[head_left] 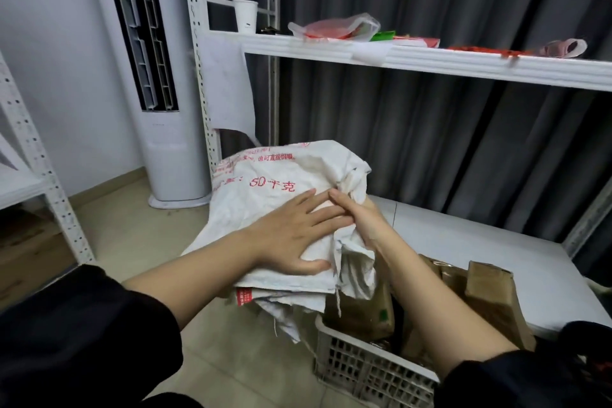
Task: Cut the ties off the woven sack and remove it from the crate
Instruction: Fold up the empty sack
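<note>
1. Plainly, your left hand (291,235) lies flat, fingers straight, pressing the white woven plastic sack with red print (265,195).
2. Your right hand (361,222) grips the sack's bunched edge; its fingertips are hidden in the folds.
3. The sack is held above the white slotted plastic crate (364,364), its lower corner hanging beside the rim.
4. Brown paper packages (490,295) fill the crate, partly hidden by your right arm.
5. No ties can be made out.

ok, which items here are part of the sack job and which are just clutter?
Job:
woven sack
crate
left hand, flat on the sack
right hand, gripping the sack

Lying about:
paper cup
plastic bags on the shelf
standing air conditioner
</note>
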Demonstrator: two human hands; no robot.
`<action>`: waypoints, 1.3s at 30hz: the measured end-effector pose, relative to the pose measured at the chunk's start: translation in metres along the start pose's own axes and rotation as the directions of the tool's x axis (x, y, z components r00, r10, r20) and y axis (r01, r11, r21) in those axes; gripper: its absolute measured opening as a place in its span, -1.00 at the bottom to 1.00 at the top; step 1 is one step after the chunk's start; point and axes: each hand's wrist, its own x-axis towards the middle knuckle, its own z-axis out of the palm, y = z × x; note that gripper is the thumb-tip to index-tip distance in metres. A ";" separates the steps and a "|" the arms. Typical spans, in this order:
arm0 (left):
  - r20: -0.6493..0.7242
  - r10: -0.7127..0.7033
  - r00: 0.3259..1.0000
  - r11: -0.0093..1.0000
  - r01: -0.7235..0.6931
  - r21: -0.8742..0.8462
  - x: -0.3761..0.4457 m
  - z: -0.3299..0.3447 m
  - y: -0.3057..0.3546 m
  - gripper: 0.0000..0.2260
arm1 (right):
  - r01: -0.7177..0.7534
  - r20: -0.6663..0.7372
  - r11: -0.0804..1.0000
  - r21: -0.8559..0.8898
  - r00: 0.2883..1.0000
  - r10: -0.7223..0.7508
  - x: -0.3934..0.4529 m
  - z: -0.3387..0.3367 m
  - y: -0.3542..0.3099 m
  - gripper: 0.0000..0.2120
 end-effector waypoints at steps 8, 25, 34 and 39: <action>-0.358 -0.134 0.924 0.984 0.166 0.059 -0.023 -0.015 0.010 -0.53 | -0.123 -0.192 0.970 0.209 0.968 0.164 0.003 -0.017 0.028 -0.67; 0.641 -0.606 0.471 -0.395 0.521 -0.756 -0.083 0.041 -0.044 -0.50 | 0.019 -0.250 0.997 0.077 0.968 0.001 0.060 -0.001 0.065 -0.54; 0.435 -0.884 0.173 -0.139 0.790 -0.597 -0.175 0.166 -0.134 -0.87 | -0.071 -0.218 0.975 -0.210 0.976 0.024 0.145 0.022 0.173 -0.67; 0.428 -0.894 -0.135 -0.386 0.716 -0.582 -0.182 0.256 -0.139 -0.85 | -0.282 -0.311 0.937 -0.207 0.927 0.210 0.188 0.031 0.260 -0.90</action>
